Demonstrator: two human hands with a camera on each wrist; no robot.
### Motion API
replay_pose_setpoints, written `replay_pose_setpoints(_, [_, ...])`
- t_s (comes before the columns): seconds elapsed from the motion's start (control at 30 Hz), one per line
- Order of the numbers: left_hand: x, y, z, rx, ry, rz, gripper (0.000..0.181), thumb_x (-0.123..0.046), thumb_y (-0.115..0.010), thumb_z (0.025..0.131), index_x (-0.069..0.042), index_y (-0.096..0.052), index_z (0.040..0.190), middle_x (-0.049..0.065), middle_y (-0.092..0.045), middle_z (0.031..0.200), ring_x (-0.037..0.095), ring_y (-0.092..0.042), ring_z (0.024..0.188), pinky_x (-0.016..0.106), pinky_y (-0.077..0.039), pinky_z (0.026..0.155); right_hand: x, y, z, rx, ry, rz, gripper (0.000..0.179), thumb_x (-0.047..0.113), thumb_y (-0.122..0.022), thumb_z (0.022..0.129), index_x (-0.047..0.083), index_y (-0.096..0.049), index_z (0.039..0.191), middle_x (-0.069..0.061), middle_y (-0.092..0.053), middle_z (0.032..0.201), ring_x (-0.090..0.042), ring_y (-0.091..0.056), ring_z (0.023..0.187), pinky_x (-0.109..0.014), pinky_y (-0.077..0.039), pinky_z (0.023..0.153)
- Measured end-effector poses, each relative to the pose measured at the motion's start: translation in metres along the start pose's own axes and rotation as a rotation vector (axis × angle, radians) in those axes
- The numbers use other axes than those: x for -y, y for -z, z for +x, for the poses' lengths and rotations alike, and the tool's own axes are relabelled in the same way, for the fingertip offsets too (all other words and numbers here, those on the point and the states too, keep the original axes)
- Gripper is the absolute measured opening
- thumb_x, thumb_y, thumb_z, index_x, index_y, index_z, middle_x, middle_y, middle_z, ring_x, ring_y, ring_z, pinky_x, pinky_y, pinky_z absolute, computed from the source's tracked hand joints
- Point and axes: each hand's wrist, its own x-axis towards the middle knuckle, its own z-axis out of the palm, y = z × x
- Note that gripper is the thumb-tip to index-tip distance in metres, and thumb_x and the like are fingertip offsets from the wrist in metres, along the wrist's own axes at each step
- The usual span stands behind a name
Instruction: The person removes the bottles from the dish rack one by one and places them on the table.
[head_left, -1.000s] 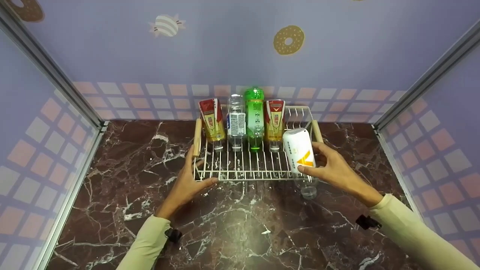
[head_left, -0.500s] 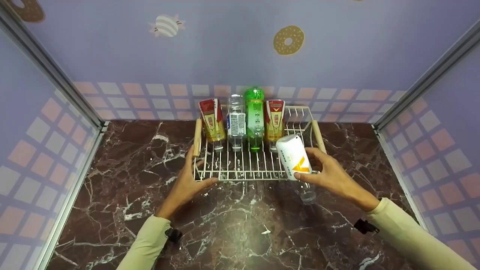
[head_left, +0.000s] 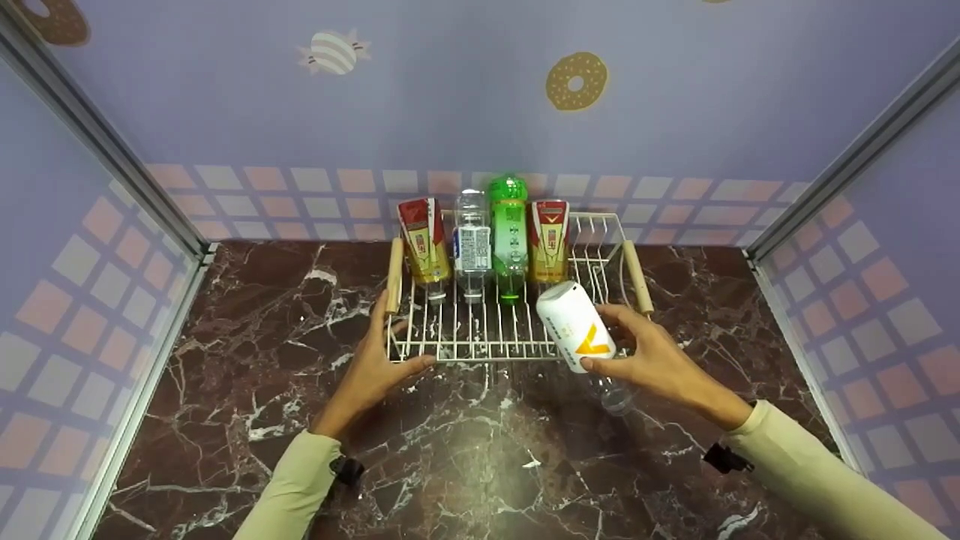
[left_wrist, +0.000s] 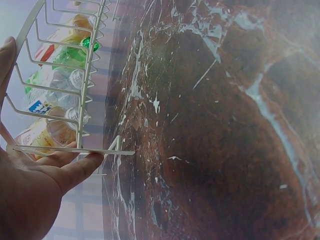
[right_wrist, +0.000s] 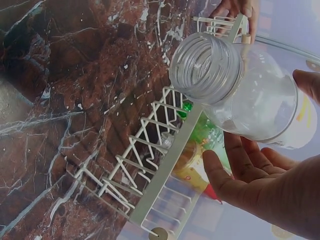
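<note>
My right hand (head_left: 649,360) grips a clear plastic bottle with a white and orange label (head_left: 574,322), thumb on the near side. The bottle is tilted, its base up and its open, capless mouth (right_wrist: 192,65) low and toward me, over the right front of a white wire rack (head_left: 517,350). My left hand (head_left: 375,367) holds the rack's left end below the wooden handle (head_left: 394,274), its thumb along the front. Inside the rack stand, mouths down, two red-and-yellow bottles (head_left: 424,240) (head_left: 550,236), a clear bottle (head_left: 472,244) and a green bottle (head_left: 510,232).
The rack stands on a dark marbled table (head_left: 480,465) against a lilac back wall (head_left: 450,97) with a tile pattern. Side walls (head_left: 60,315) close in the table at left and right. A second wooden handle (head_left: 637,274) is at the rack's right end.
My right hand has drawn the white-labelled bottle left and toward me, tilting it further, away from the right handle. The left hand and the bottles in the rack have stayed put.
</note>
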Motion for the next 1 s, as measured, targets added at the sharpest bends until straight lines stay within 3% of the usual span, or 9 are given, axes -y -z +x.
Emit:
replay_pose_setpoints(0.4, [-0.0004,0.0001,-0.0007,0.002,0.006,0.003,0.138,-0.023,-0.098,0.085,-0.024,0.003,0.179,0.026,-0.010,0.181,0.041,-0.050,0.153,0.079,-0.015,0.128,0.0038,-0.0067,0.0005,0.026,0.045,-0.035,0.077,0.016,-0.093,0.088,-0.006,-0.055,0.151,-0.021,-0.072,0.130,-0.031,-0.073,0.111,-0.033,-0.063,0.096])
replay_pose_setpoints(0.73, [-0.0009,0.0000,-0.0002,0.002,0.010,-0.016,0.137,-0.018,-0.098,0.085,-0.025,0.002,0.179,0.026,-0.009,0.181,0.040,-0.049,0.154,0.077,-0.014,0.130,0.0052,-0.0078,-0.0029,0.041,0.034,-0.018,0.077,0.015,-0.093,0.088,-0.007,-0.055,0.152,-0.026,-0.070,0.135,-0.038,-0.074,0.114,-0.034,-0.066,0.089])
replay_pose_setpoints(1.0, [0.0006,-0.0001,0.0000,0.000,0.002,-0.008,0.137,-0.021,-0.098,0.085,-0.025,0.002,0.179,0.026,-0.008,0.181,0.041,-0.049,0.154,0.077,-0.018,0.129,0.0059,-0.0098,-0.0032,0.055,0.048,-0.036,0.076,0.017,-0.093,0.088,-0.005,-0.057,0.151,-0.025,-0.069,0.139,-0.039,-0.074,0.116,-0.034,-0.066,0.091])
